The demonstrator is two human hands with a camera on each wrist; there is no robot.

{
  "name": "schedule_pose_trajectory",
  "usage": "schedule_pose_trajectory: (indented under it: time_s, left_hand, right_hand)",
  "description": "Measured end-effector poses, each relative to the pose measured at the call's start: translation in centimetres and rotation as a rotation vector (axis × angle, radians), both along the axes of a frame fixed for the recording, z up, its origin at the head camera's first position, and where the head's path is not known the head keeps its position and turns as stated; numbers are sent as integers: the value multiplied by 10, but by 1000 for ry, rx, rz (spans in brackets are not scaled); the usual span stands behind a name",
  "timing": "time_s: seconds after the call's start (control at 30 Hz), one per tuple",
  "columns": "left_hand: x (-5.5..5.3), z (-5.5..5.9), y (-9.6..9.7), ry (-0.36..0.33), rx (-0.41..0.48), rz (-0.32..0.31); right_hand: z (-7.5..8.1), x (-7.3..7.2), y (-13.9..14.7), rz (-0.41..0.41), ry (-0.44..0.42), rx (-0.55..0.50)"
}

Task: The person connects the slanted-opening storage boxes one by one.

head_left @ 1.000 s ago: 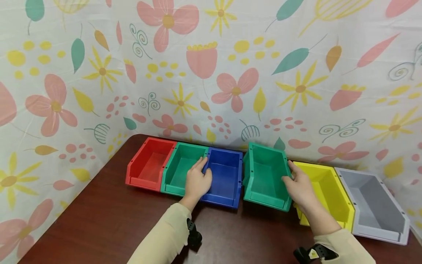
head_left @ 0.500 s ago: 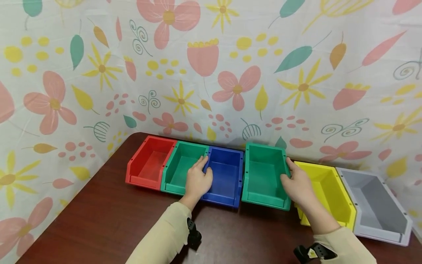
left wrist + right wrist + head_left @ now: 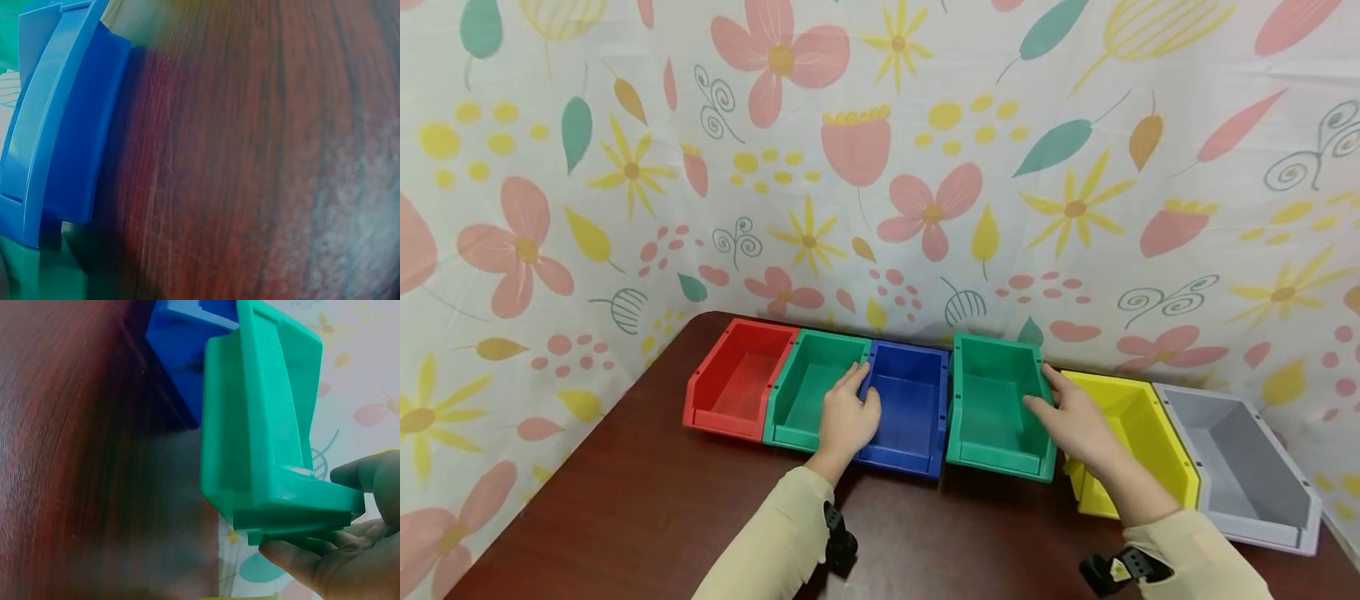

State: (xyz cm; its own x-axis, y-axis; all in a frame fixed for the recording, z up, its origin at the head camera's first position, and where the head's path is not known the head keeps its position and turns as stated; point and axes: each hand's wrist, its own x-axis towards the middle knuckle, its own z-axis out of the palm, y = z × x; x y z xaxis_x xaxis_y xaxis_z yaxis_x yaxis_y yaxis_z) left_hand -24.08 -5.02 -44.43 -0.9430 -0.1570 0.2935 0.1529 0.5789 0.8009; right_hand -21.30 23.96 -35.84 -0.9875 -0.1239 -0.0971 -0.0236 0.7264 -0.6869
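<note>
A faintly creased white cloth (image 3: 865, 225), printed with rounded flowers and leaves, hangs behind a glossy, wood-grained table (image 3: 647, 500). Along it stand smooth, open-topped plastic bins with slanted sides: red (image 3: 724, 422), green (image 3: 793, 437), blue (image 3: 898, 460), then a second green bin (image 3: 1000, 460) just beside the blue, then yellow (image 3: 1150, 425) and grey (image 3: 1255, 527). The right hand (image 3: 1075, 421) pinches the second green bin's right wall, thumb inside. The left hand (image 3: 847, 417) rests where the first green and blue rims meet; whether it grips, I cannot tell.

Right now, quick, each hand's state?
Left hand: on the left rim of the blue bin; grip can't be told.
Right hand: holding the rightmost green bin.
</note>
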Motion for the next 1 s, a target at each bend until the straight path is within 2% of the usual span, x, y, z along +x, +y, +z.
schedule_pose_trajectory:
  time_s: [0.07,0.17,0.3,0.37,0.47,0.57,0.67,0.8,1.0]
  left_hand:
    - [-1,1,0,3,-4,3]
    - [-3,2,0,10,-7,5]
    - [-1,3,1,1,-24,11]
    - [0,3,1,-6,-25,8]
    - [2,2,1,-12,-26,13]
    - [3,0,0,-19,-23,18]
    - [5,-4,0,-24,-25,18]
    - [7,-7,-1,-42,-27,16]
    - [2,-1,0,-3,-40,15]
  right_hand:
    - [1,-2,1,-11,9,-5]
    - [4,-3,-1,-29,76,17]
    - [5,1,-10,-19,258,123]
    - [4,3,-17,14,343,162]
    - [-1,1,-30,115,429,178]
    - [-5,-2,-40,244,399,175]
    - [-8,-7,-47,336,325,208]
    - [-10,-15,-50,397,258,284]
    - [-4,-22,-49,443,265,310]
